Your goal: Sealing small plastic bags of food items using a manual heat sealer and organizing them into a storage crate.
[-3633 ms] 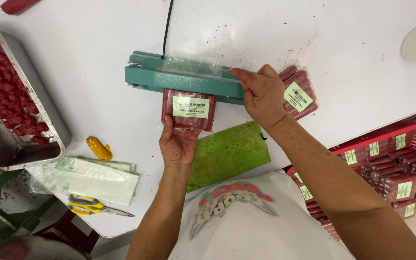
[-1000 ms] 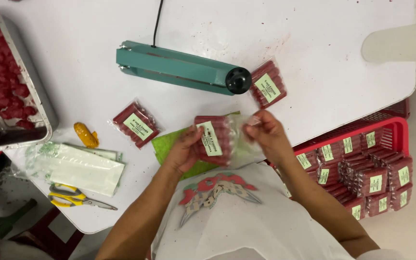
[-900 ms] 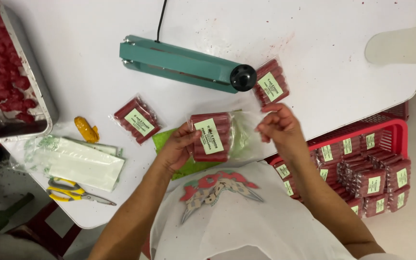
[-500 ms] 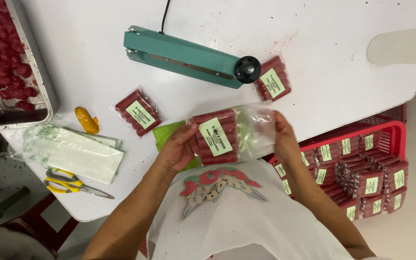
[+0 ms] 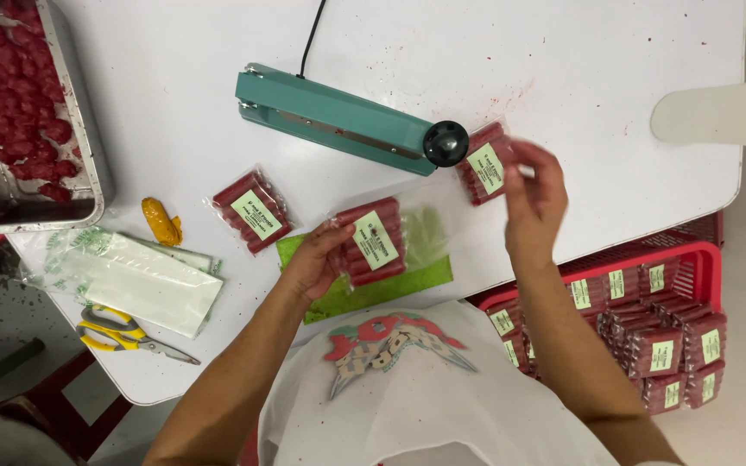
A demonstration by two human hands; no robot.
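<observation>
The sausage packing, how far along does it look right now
Done: many labelled packs fill the red crate, and two more packs lie on the table. In hand: the left hand holds a filled bag with its clear end loose, while the right hand hovers near the teal sealer. Left: the metal tray holds plenty of red sausages.

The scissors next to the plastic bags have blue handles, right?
Not quite. The head view shows the scissors have yellow handles, not blue. They do lie next to the plastic bags, near the table's front edge.
</observation>
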